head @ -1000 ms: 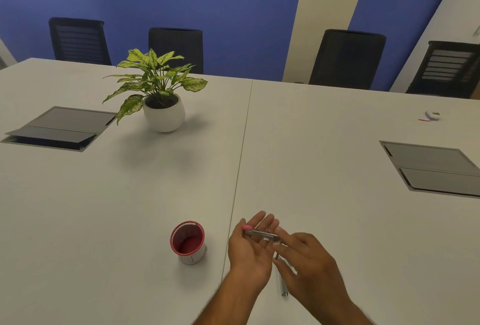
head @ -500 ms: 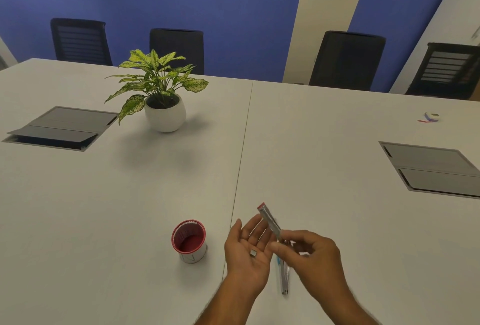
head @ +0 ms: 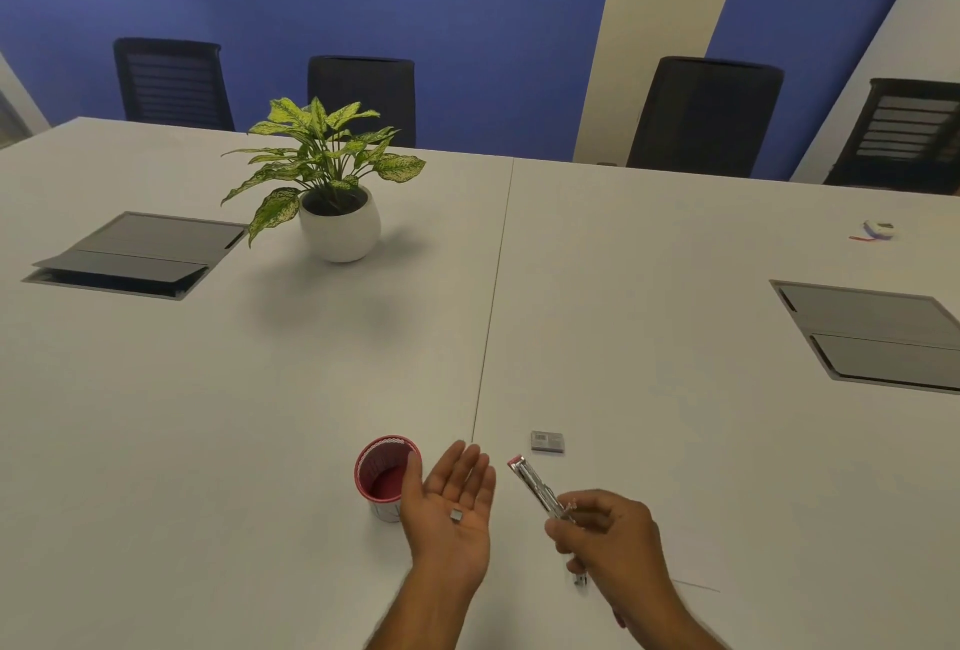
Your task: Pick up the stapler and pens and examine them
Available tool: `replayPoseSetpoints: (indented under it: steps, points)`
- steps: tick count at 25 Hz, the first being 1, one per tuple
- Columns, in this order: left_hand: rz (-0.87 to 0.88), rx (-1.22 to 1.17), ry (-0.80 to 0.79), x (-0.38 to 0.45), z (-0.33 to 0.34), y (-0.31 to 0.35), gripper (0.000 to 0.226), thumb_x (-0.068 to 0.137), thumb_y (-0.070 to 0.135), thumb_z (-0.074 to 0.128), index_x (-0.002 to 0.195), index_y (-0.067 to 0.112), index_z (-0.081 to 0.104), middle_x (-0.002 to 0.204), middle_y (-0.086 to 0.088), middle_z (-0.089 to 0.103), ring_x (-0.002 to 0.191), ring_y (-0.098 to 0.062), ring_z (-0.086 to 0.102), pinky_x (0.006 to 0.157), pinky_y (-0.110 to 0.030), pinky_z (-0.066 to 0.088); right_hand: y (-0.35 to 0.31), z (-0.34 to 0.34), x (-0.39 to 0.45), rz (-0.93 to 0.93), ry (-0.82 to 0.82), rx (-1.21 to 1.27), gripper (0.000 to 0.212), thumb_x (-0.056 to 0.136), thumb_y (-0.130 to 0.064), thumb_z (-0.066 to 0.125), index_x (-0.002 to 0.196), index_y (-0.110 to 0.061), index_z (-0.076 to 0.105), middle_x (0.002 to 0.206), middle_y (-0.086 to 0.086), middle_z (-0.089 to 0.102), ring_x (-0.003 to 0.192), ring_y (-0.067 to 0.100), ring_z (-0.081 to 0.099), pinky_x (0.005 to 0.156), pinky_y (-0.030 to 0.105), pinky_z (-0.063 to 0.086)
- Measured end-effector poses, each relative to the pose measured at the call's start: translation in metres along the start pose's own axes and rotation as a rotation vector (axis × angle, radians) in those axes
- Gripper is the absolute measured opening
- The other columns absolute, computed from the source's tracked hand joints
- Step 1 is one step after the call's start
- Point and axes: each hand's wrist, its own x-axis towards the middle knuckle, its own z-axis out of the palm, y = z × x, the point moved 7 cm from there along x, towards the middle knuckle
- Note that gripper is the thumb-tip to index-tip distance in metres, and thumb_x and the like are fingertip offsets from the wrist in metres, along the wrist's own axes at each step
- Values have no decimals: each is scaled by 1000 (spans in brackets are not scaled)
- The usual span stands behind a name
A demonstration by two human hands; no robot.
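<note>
1. At the lower centre of the frame, a person's left hand (head: 451, 506) lies flat and palm-up above a white table (head: 208, 441), fingers straight and relaxed, cradling a small metal block (head: 456, 515), seemingly staples; the level palm appears meant to keep it from sliding off.
2. To its right, the right hand (head: 608, 537) grips a slim stapler (head: 537, 488) by its lower end, fingers curled round it, the pink-tipped nose angled up and left, away from the palm, as if held clear of it.
3. A red cup (head: 385, 472) stands open-mouthed just left of the left hand, close to the thumb.
4. A small grey box (head: 547, 441) rests on the table just above the stapler's tip.
5. A potted plant (head: 332, 181) stands in the upper left, well apart from both hands.
</note>
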Motion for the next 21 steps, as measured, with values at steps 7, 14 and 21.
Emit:
replayPoseSetpoints:
  steps: [7, 14, 21]
  points:
    - [160, 398, 139, 18, -16, 68, 38, 90, 38, 59, 61, 14, 56, 50, 0, 45, 41, -13, 36, 39, -21, 29, 59, 24, 44, -47, 112, -602, 29, 65, -20, 72, 51, -39, 56, 65, -4, 68, 70, 16, 64, 67, 31, 52]
    - [512, 1860, 152, 48, 15, 128, 29, 88, 21, 46, 61, 10, 52, 66, -5, 57, 66, -21, 52, 58, -27, 37, 95, 51, 68, 22, 64, -765, 9, 75, -25, 64, 69, -29, 58, 75, -5, 63, 82, 19, 63, 82, 30, 51]
    - [392, 2434, 63, 79, 10, 108, 37, 84, 23, 64, 119, 12, 62, 118, -7, 65, 108, -24, 64, 87, -29, 52, 104, 65, 83, 35, 39, -891, 4, 79, -27, 58, 77, -24, 55, 74, -8, 55, 74, 14, 52, 60, 23, 40]
